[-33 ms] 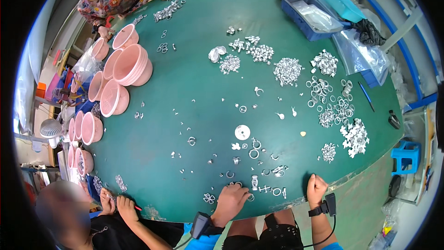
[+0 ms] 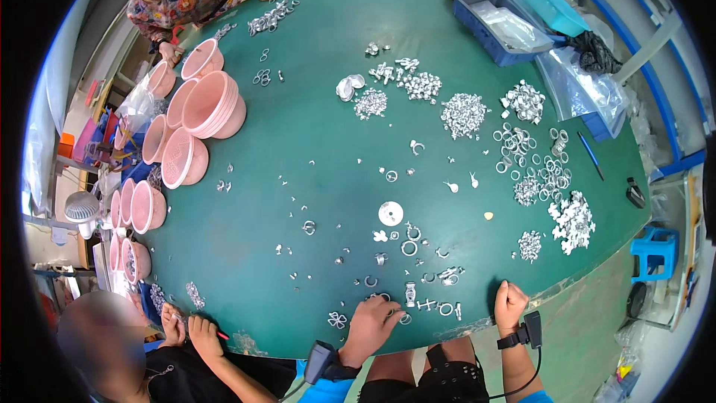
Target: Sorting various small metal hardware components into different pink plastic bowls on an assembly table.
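Note:
My left hand (image 2: 368, 325) lies low over the near edge of the table, its fingers curled down among small silver-coloured metal pieces. Whatever its fingertips pinch is hidden. A ring (image 2: 405, 319) lies just right of those fingertips, and part of another shows behind the knuckles. To the left is a four-loop, flower-like piece (image 2: 337, 319). Beyond the hand to the right lie a long ornate piece (image 2: 410, 294), a cross-shaped piece (image 2: 426, 304) and a ring (image 2: 446, 309). My right hand (image 2: 511, 304) rests as a closed fist at the table's edge, apart from the pieces.
Piles of silver pieces (image 2: 465, 115) and rings (image 2: 514, 145) cover the right side of the green table (image 2: 313, 127). A white disc (image 2: 391, 213) lies mid-table. Pink baskets (image 2: 212, 104) line the left. Blue bins (image 2: 498, 26) stand far right. Two other people work at the left.
My left hand has shifted very slightly left, showing a little more of the ring beside its fingertips. My right hand has stayed in place.

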### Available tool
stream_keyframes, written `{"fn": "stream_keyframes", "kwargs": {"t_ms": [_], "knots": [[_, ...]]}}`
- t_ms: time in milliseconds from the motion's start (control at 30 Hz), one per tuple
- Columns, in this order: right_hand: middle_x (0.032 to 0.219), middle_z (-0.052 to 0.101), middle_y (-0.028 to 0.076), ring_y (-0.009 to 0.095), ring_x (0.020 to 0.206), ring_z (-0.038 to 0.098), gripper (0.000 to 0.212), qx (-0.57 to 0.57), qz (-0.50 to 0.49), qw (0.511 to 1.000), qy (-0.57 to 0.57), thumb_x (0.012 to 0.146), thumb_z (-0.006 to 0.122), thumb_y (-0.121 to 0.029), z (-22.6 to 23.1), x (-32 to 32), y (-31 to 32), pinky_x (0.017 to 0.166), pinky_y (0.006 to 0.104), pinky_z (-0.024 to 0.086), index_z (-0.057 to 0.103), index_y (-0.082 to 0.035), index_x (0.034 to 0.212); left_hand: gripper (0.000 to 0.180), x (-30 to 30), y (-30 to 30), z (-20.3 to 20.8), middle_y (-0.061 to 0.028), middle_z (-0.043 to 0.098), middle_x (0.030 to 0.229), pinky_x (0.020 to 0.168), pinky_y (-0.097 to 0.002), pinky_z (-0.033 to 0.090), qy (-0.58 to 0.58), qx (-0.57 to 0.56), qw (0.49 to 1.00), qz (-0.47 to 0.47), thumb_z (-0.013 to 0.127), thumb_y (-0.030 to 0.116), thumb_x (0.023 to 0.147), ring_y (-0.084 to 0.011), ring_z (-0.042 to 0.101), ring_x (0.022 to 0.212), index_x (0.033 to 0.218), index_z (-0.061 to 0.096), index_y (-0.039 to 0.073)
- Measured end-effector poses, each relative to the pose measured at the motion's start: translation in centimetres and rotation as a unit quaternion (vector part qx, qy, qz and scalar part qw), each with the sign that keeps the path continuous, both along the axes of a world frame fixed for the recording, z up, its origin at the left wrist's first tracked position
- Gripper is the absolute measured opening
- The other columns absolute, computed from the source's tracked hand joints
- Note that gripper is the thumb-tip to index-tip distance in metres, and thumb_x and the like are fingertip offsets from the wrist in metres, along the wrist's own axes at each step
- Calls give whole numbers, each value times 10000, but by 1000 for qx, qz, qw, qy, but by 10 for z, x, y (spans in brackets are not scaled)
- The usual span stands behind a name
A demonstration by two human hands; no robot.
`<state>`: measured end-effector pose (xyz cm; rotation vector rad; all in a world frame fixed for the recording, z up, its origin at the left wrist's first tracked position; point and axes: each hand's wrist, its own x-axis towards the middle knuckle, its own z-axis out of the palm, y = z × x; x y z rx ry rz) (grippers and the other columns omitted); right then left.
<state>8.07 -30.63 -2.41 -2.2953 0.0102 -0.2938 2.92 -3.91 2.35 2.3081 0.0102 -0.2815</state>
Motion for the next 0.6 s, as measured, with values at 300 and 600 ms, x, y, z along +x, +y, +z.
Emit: {"fn": "stream_keyframes", "kwargs": {"t_ms": [300, 600], "knots": [[438, 329, 105, 214, 356, 289, 294, -3, -6, 1000, -9, 739, 499, -8, -1, 0, -1, 367, 318, 221, 346, 12, 488, 164, 39, 17, 28, 3, 475, 629, 505, -188, 340, 178, -453, 823, 294, 490, 167, 812, -73, 415, 557, 705, 487, 43], [438, 347, 107, 231, 350, 315, 289, -6, 1, 1000, 0, 724, 508, -6, 0, 1, 0, 359, 320, 233, 354, 5, 479, 192, 74, -32, -14, -143, 570, 682, 473, -372, 426, -59, 67, 995, 44, 582, 198, 724, -314, 539, 559, 769, 530, 19]]}}
